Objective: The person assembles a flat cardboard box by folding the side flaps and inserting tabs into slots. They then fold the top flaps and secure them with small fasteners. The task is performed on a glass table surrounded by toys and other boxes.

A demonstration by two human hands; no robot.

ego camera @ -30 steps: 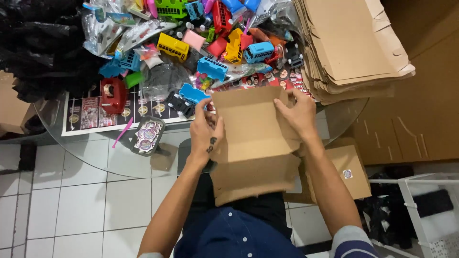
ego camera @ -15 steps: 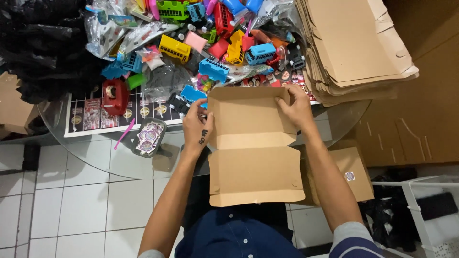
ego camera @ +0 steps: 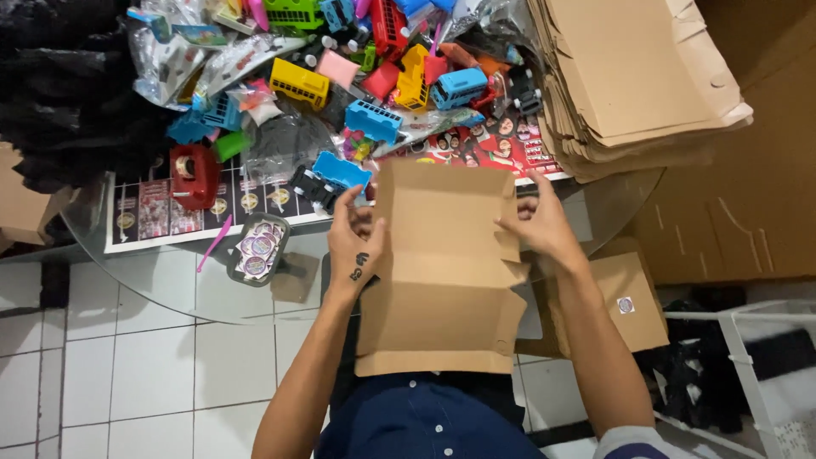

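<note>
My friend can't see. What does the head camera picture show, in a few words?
Two bare hands, the left hand and right hand, grip the side edges of a flat brown cardboard box blank over a round glass table. Behind it lie colourful toy buses, a red tape dispenser and a stack of cardboard blanks.

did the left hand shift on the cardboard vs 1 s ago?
Yes. The left hand has slid outward to the left edge of the cardboard blank, ending nearer the red tape dispenser on the glass table.
</note>
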